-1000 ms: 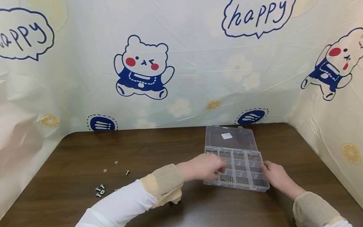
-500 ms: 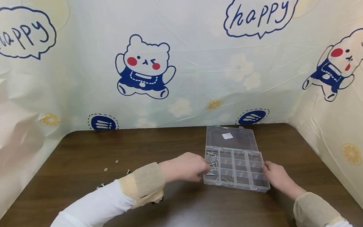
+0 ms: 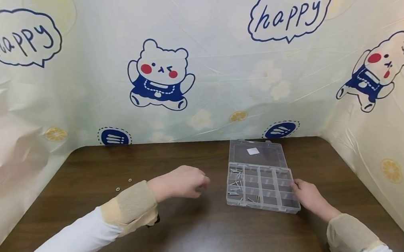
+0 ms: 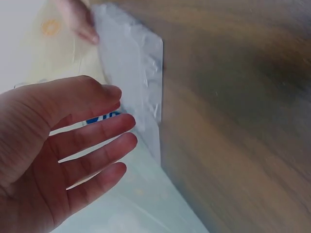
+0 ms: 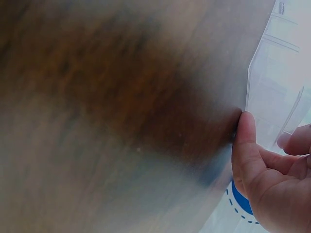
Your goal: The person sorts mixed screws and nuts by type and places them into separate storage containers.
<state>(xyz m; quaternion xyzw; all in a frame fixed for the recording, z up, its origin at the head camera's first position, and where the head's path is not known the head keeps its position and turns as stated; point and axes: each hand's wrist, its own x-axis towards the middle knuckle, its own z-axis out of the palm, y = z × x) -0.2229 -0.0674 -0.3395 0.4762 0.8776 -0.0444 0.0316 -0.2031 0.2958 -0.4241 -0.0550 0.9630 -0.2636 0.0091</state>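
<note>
A clear plastic compartment box (image 3: 279, 208) stands on the table, its lid (image 3: 269, 158) laid back behind it. Silvery screws (image 3: 234, 183) lie in its left column of compartments, and a few long thin pieces in a front one. My right hand (image 3: 308, 194) holds the box's right wall; in the right wrist view its thumb and fingers are at the box's edge (image 5: 250, 77). Left of the box, my left hand (image 3: 180, 181) hovers above the table. In the left wrist view that hand (image 4: 73, 145) has loosely bent, spread fingers and holds nothing.
Two small ring-shaped washers (image 3: 118, 189) lie on the brown wooden table (image 3: 192, 237) near the left forearm (image 3: 85, 228), which hides the part just in front of them. A printed curtain (image 3: 213, 83) surrounds the table at the back and sides.
My left hand has moved out of the box and leftward, uncovering the screws in the left compartments. Its forearm now covers the loose screws on the table. My right hand stays at the box.
</note>
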